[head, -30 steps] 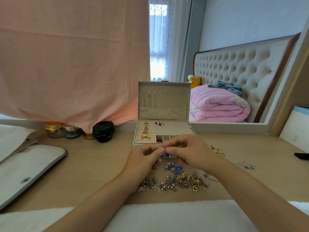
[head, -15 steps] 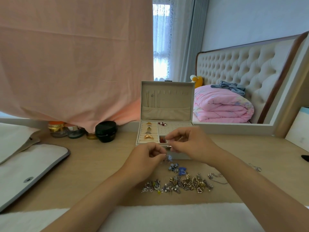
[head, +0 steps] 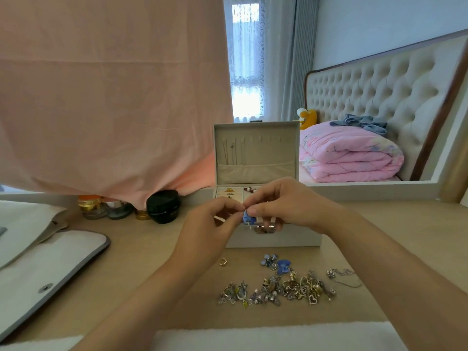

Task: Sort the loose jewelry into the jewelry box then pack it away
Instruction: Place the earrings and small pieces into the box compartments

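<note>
Since a second ago your two hands have come up a little from the counter and closer together, and a small blue piece now shows plainly between them. Your left hand pinches it from the left with thumb and forefinger curled in. Your right hand meets it from the right with its fingers bent round the same piece, so both sets of fingers are closed on it. What kind of jewelry it is I cannot tell; it is too small. You hold it in the air just in front of the jewelry box, above the metal clasp on the front wall. The box stands open with its lid upright, thin chains hanging inside it, and a few gold and red items in the rear tray compartments; your hands hide the front ones. The pile of loose jewelry lies on the counter near you, in front of the box, with a blue bow-shaped piece at its far edge. A gold ring lies alone just left of it, and a thin chain trails off to the right. A black jar stands to the left of the box under the hanging pink cloth.
</note>
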A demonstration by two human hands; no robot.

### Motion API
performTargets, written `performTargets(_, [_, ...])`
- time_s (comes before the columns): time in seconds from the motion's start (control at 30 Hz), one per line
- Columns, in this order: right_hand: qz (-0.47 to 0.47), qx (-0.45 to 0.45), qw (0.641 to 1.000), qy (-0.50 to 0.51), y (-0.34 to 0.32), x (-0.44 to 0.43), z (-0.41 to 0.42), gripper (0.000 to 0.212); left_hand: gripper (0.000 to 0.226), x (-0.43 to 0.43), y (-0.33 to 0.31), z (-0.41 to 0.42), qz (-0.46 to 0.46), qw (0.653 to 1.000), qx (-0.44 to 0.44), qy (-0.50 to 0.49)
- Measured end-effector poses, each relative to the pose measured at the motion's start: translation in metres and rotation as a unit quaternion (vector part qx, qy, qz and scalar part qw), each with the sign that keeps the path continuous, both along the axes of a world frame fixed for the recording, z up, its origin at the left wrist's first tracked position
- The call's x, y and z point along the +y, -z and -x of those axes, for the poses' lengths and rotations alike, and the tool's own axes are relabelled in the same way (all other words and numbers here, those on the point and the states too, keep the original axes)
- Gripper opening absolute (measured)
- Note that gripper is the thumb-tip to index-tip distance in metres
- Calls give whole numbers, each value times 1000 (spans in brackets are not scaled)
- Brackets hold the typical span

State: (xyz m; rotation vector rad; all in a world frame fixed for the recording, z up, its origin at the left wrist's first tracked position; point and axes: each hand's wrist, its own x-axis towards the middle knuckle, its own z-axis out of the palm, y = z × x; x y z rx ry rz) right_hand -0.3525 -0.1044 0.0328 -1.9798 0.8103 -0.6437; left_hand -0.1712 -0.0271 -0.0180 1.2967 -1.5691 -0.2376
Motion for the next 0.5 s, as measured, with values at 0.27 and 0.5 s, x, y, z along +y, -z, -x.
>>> performTargets(0.27, [102, 2, 994, 29, -9, -15, 16, 14, 13, -26, -19, 19, -18, 991, 126, 44])
performTargets(0.5, [163, 84, 981, 67, 8, -34, 19, 10, 12, -48, 2, 14, -28, 999, -15, 20])
